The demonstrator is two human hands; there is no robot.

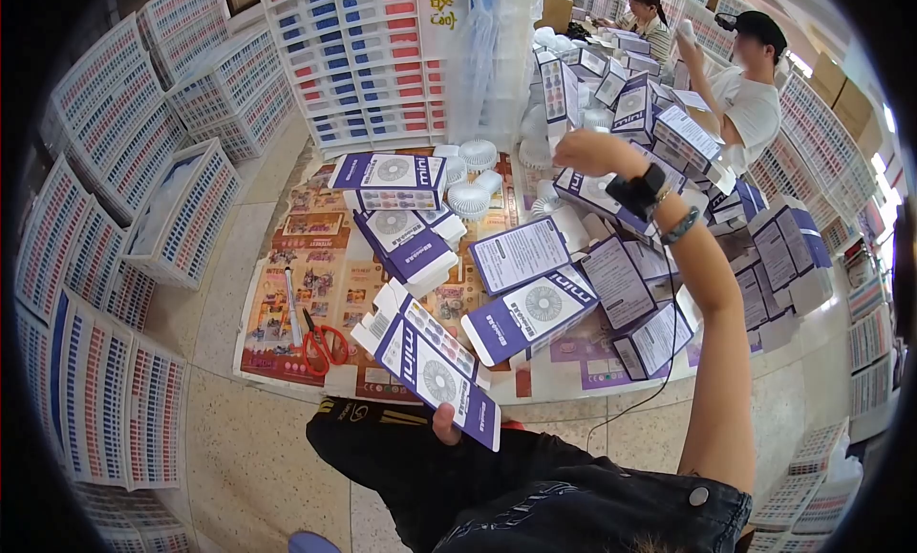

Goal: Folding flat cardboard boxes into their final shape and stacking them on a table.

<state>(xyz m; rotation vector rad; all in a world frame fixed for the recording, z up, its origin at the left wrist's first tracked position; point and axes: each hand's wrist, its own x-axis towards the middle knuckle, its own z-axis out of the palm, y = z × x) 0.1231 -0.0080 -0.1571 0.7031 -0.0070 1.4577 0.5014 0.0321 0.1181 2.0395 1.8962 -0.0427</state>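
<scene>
In my left hand [445,425], low over my lap at the table's near edge, is a purple and white fan box [436,373]. The thumb presses on its front, and the flaps at its far end stand open. My right hand [600,156] reaches out to the far side of the table, beside a white handheld fan [537,153] and a heap of boxes. Its fingertips are turned down and partly hidden, so what they hold, if anything, does not show. More white fans [470,200] lie left of it, next to a stacked fan box [390,171].
Red-handled scissors [325,349] and a pale pen-like stick [292,305] lie on the table's left. A dark cord [671,314] hangs over the near edge. Crates of small coloured parts [368,66] stand beyond. Two people [755,85] sit at the far right.
</scene>
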